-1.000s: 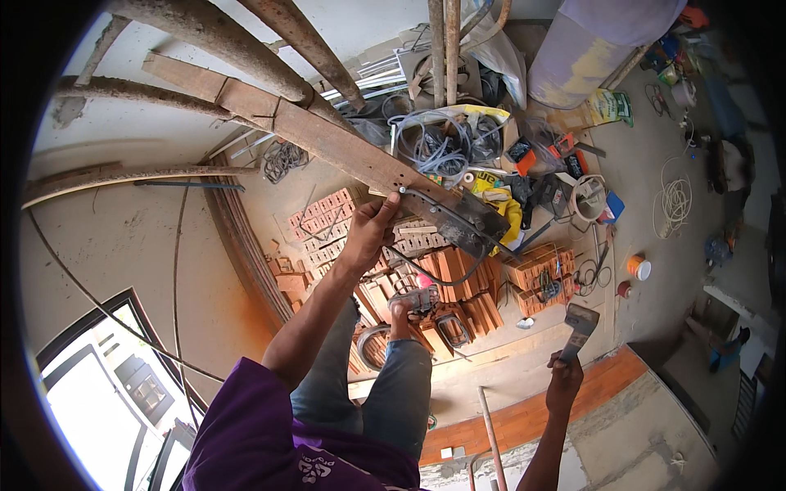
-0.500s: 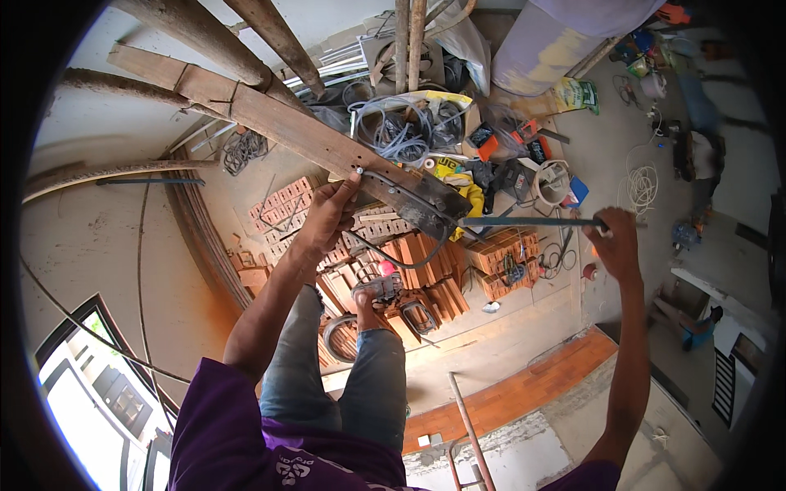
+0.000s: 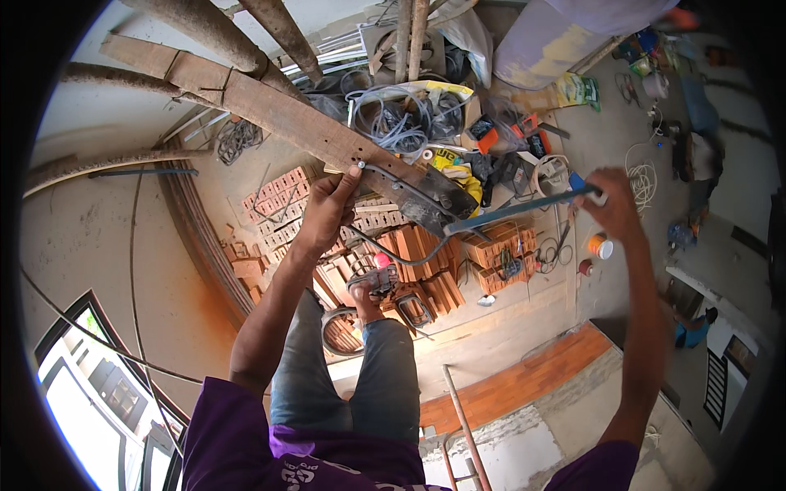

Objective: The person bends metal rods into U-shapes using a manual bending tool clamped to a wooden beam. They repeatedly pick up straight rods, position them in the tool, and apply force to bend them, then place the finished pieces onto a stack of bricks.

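Note:
A brown wooden plank (image 3: 278,123) slants across the view, with bolts and a dark plate (image 3: 434,204) at its lower right end. A thin dark metal rod (image 3: 401,261) runs along that end and curves round below it. My left hand (image 3: 327,211) is closed at the plank's lower edge, pinching the rod, its thumb beside a bolt. Out to the right, my right hand (image 3: 610,204) wraps round the end of a long blue-green metal bar (image 3: 524,212). The bar's other end meets the rod at the plate; their exact contact is hard to make out.
Below lie stacked bricks (image 3: 282,196), a crate-like brick pile (image 3: 499,258), and cables and bags (image 3: 393,123). Round poles (image 3: 196,33) stand at upper left. A ladder (image 3: 463,417) is near my legs. Another person (image 3: 696,323) is at far right.
My right hand has risen slightly and moved a little left, so the bar now tilts up toward the right. My left hand stays at the bolt. An orange-and-white spool has come into sight.

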Demonstrator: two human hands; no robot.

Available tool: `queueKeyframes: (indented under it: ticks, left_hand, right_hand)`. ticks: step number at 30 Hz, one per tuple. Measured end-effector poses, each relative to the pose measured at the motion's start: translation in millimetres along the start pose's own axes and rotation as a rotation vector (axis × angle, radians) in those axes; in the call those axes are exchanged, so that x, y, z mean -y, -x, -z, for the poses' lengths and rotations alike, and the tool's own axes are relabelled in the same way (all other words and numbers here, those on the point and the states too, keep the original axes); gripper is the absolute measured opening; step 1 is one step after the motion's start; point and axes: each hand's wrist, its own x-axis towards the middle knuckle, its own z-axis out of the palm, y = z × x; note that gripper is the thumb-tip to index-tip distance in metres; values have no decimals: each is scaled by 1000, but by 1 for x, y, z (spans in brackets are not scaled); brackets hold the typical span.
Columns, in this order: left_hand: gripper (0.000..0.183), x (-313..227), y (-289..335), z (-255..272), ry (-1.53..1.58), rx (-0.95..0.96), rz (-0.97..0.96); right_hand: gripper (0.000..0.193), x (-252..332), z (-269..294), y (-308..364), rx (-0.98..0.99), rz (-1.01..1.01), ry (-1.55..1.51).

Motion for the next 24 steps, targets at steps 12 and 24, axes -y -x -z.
queueKeyframes:
  ticks: [12,24]
  left_hand:
    - [46,2,2,-1,-166,-17,19]
    - [38,7,-1,-8,-55,-99,-119]
  right_hand:
    - [34,259,-176,259,-63,-925,-1021]
    - [16,95,-103,199,-307,-582,-613]
